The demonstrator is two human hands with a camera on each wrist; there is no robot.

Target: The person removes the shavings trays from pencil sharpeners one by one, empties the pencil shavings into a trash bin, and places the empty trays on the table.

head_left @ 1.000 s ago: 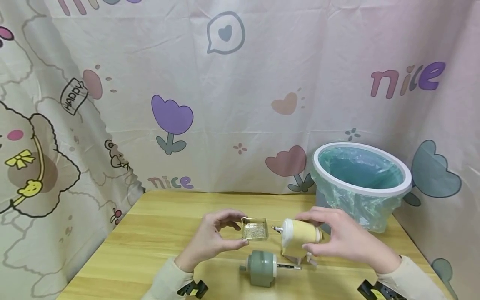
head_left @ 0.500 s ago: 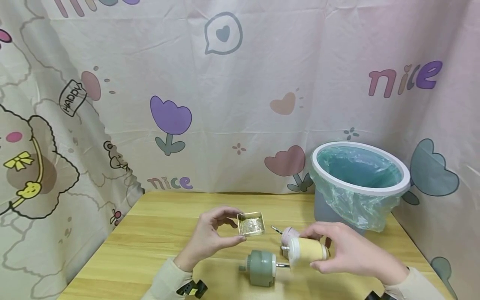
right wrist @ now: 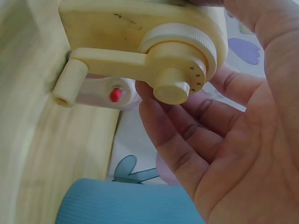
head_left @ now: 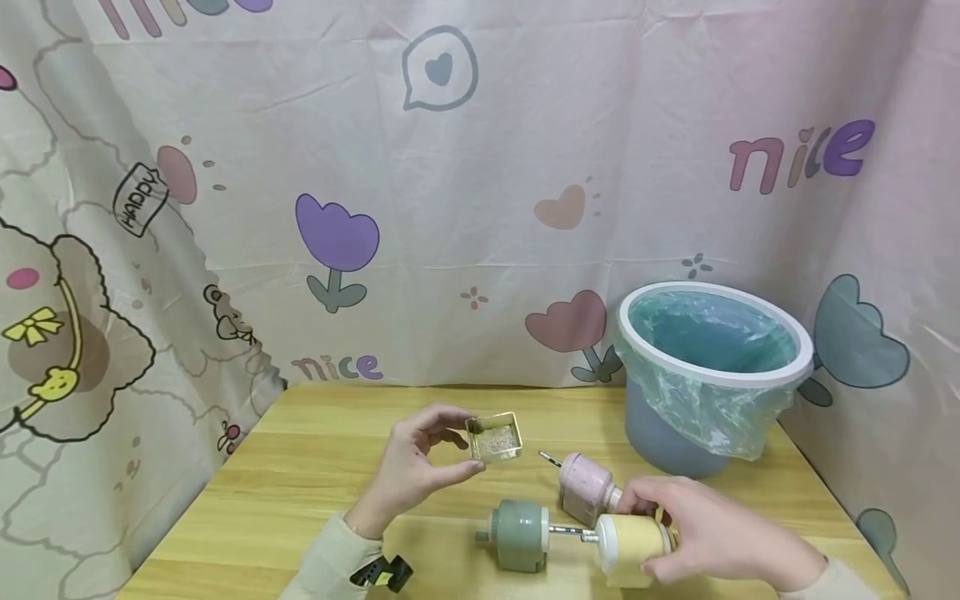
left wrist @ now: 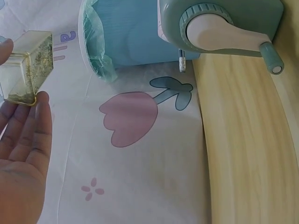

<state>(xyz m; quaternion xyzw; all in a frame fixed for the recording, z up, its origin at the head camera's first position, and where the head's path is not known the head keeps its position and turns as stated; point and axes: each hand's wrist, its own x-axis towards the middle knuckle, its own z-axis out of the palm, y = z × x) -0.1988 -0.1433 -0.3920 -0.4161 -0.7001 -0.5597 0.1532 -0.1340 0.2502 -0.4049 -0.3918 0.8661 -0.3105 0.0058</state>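
Note:
Thumb and fingers of my left hand pinch a clear, gold-tinted plastic shavings tray above the table in the head view; its floor looks speckled with shavings. My right hand grips a yellow crank pencil sharpener by its crank end, low at the front right. The right wrist view shows its yellow crank close beside the curled fingers. A green pencil sharpener stands just left of it, a pencil sticking out toward the yellow one. Behind them sits a pink pencil sharpener, also with a pencil.
At the back right stands a waste bin with a white rim and green bag liner. A printed curtain hangs behind and beside the wooden table.
My right hand has carried the yellow sharpener right and down toward the front of the table, uncovering the pink one. My left hand has shifted slightly left and up, tilting the tray.

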